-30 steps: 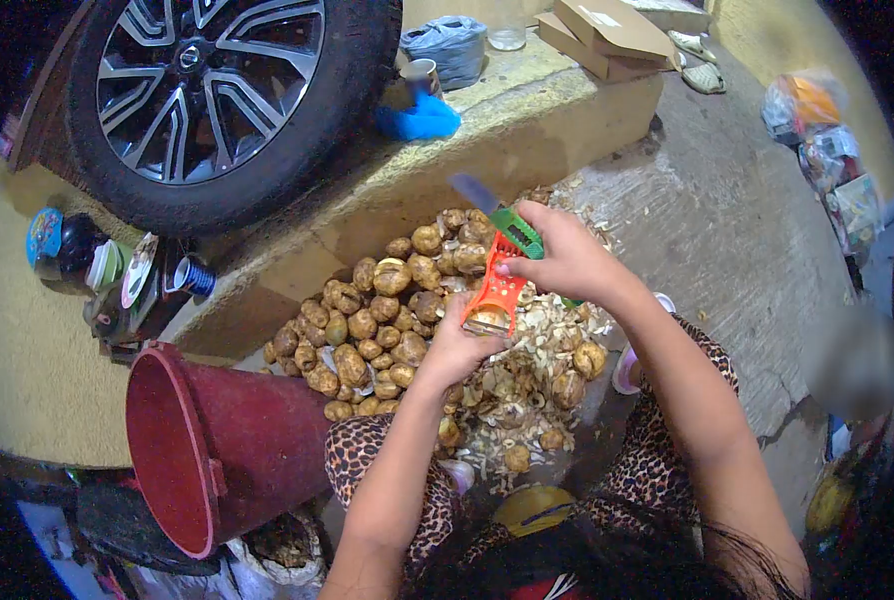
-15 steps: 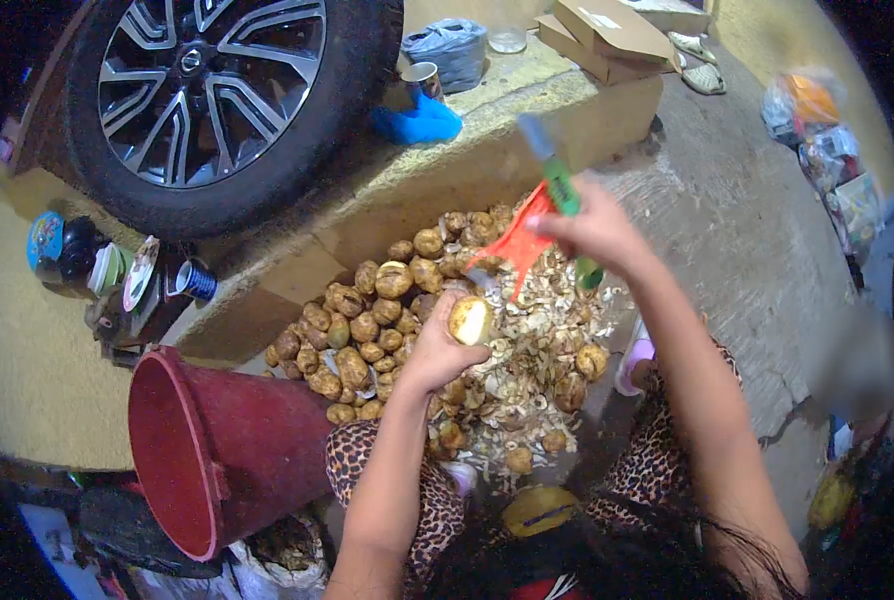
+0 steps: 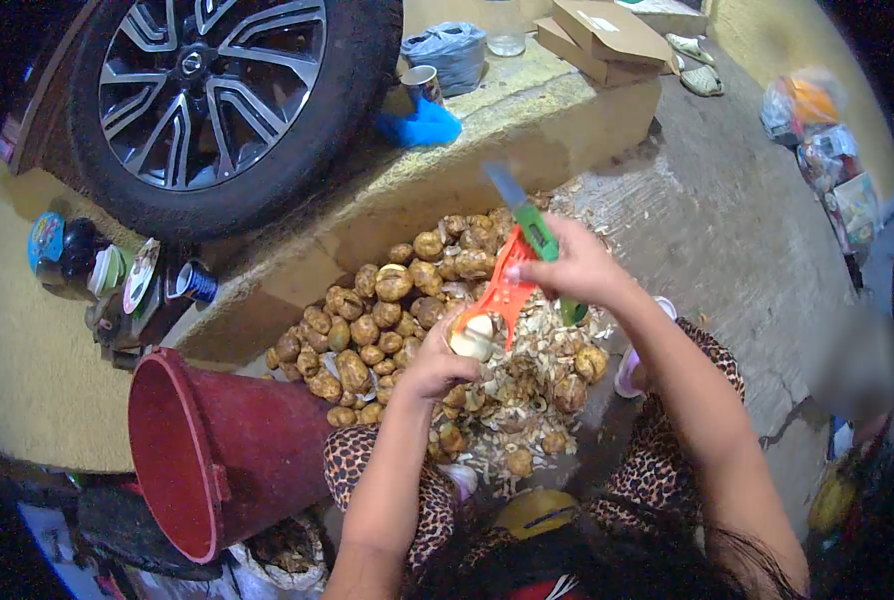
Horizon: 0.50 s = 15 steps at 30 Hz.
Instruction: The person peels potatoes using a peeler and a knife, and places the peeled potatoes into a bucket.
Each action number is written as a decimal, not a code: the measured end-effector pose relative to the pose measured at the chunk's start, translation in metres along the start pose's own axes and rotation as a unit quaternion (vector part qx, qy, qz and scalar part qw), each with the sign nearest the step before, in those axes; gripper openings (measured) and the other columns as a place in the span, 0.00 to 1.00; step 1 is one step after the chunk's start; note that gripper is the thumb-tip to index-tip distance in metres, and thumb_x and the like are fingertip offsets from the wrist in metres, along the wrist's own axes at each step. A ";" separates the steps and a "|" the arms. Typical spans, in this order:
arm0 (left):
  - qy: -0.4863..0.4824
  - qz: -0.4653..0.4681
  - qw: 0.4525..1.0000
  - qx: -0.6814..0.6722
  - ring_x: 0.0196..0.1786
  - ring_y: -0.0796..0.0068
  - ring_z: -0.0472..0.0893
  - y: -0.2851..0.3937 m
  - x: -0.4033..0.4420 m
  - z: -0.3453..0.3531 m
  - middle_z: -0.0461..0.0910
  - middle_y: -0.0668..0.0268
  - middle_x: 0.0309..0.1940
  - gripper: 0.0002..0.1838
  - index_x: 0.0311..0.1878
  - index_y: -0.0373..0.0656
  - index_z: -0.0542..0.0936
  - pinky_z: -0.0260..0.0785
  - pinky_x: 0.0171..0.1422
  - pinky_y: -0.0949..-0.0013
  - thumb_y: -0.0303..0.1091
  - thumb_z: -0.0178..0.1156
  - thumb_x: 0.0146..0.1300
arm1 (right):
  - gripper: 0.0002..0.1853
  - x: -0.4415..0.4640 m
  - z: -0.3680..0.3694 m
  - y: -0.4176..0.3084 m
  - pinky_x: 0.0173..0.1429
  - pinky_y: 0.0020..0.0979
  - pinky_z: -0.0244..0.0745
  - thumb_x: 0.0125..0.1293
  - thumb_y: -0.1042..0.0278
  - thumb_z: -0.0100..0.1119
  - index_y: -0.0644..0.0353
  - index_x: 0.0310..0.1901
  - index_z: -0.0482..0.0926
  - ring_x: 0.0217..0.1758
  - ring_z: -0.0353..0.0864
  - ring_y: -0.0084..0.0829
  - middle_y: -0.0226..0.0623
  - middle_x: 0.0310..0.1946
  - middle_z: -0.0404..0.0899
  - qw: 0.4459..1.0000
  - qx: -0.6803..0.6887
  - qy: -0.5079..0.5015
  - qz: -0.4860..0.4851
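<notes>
Nearest to the camera, dark hair (image 3: 457, 565) is hanging over the bottom edge and covering part of the leopard-print trousers (image 3: 397, 480). Beyond the knees, the left hand (image 3: 437, 365) is closing around a potato (image 3: 472, 338), with the pale peeled side facing up; its fingers behind the potato are hiding from view. The right hand (image 3: 579, 262) is gripping an orange peeler (image 3: 507, 290) and, together with it, a green-handled knife (image 3: 535, 230), whose blade is pointing away and looking blurred. Half a second ago the peeler was standing apart from the potato; now its head is lying at the potato, and more pale flesh is showing than before. Whether the peeler's edge is really touching, I cannot tell. Under the right hand, a green object (image 3: 572, 310) is showing only partly. Below the hands, pale peelings (image 3: 532, 370) are covering the floor, and unpeeled potatoes (image 3: 364, 328) are lying heaped beside them, near the red bucket (image 3: 267, 430). Farther, a car wheel (image 3: 192, 62) is leaning by the ledge (image 3: 527, 140), the top edge cutting it off. At far right, a grey patch (image 3: 857, 362) is remaining too blurred to name.
</notes>
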<state>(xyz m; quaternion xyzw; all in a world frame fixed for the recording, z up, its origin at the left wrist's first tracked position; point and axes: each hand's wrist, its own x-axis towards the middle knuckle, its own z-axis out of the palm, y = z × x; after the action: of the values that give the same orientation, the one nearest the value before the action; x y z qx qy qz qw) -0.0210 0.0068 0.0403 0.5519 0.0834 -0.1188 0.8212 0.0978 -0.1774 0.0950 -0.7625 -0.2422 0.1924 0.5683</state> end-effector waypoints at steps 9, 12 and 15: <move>-0.060 0.037 0.996 0.053 0.45 0.72 0.77 -0.005 -0.003 -0.002 0.74 0.67 0.44 0.35 0.53 0.40 0.67 0.69 0.51 0.69 0.20 0.68 0.36 | 0.19 0.002 -0.035 0.001 0.25 0.26 0.68 0.47 0.62 0.69 0.62 0.35 0.70 0.21 0.72 0.21 0.28 0.21 0.71 0.995 -0.040 0.090 0.004; -0.084 0.040 0.996 0.003 0.43 0.66 0.79 0.002 -0.002 0.005 0.74 0.63 0.44 0.36 0.55 0.39 0.65 0.71 0.49 0.67 0.21 0.69 0.38 | 0.20 0.003 -0.038 0.010 0.21 0.22 0.70 0.49 0.69 0.67 0.61 0.41 0.68 0.19 0.73 0.19 0.28 0.22 0.72 0.994 -0.042 0.091 0.042; -0.082 0.026 0.996 0.001 0.43 0.66 0.79 0.008 -0.003 0.009 0.74 0.61 0.44 0.36 0.54 0.38 0.66 0.71 0.49 0.67 0.22 0.69 0.37 | 0.21 0.009 -0.044 0.023 0.26 0.23 0.75 0.49 0.72 0.66 0.61 0.44 0.67 0.25 0.76 0.21 0.29 0.27 0.74 0.988 -0.023 0.155 -0.007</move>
<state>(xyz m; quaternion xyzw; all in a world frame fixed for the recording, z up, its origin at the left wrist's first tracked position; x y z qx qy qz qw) -0.0214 0.0017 0.0514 0.5434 0.0017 -0.1424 0.8273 0.1332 -0.2119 0.0855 -0.7942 -0.1607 0.0627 0.5827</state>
